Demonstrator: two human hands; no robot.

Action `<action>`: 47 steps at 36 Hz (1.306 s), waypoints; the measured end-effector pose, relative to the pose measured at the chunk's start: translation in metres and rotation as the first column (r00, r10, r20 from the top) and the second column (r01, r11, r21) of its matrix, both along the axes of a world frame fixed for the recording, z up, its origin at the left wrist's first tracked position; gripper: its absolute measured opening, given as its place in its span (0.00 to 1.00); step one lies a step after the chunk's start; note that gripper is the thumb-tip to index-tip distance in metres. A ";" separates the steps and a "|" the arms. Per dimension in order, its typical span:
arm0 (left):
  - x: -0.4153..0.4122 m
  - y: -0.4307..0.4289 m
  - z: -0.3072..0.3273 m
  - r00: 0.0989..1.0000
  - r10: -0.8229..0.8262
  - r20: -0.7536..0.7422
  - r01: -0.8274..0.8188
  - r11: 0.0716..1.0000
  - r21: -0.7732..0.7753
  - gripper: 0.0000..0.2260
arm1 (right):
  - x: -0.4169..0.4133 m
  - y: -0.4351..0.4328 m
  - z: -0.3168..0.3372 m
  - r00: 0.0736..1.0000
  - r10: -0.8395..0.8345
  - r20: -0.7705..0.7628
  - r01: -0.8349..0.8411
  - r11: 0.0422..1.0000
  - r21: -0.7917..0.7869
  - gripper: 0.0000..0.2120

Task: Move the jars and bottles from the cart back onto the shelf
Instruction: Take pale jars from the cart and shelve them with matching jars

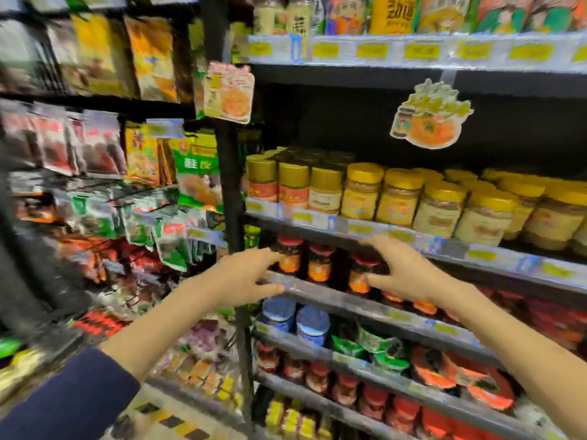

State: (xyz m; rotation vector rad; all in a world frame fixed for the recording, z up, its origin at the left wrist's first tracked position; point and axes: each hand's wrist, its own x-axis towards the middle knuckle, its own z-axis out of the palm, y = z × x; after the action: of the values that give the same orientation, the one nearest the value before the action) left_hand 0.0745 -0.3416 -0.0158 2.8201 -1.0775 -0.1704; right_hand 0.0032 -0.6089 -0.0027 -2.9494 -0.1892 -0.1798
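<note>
Three dark jars with red lids and orange labels stood upright in a row at the front edge of the shelf, near its left end. On the board above, yellow-lidded jars stood upright, packed side by side along the front edge.

L hand and R hand both empty, fingers spread, at front edge of shelf w/ red-lid jars. L by black upright. R overlaps one jar, contact unclear. Yellow-lid jars one shelf up.
</note>
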 end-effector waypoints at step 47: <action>0.081 0.553 -0.215 0.035 0.920 -0.391 -0.993 0.077 0.094 0.30 | 0.376 0.682 -0.184 0.316 0.747 -0.585 -0.926 0.376 -0.021 0.31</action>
State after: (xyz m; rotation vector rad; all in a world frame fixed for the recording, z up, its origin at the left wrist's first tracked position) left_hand 0.1556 0.2112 -0.2313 2.4266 1.0317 -0.3562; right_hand 0.3793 0.0731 -0.1865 -2.5559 -1.8402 0.8452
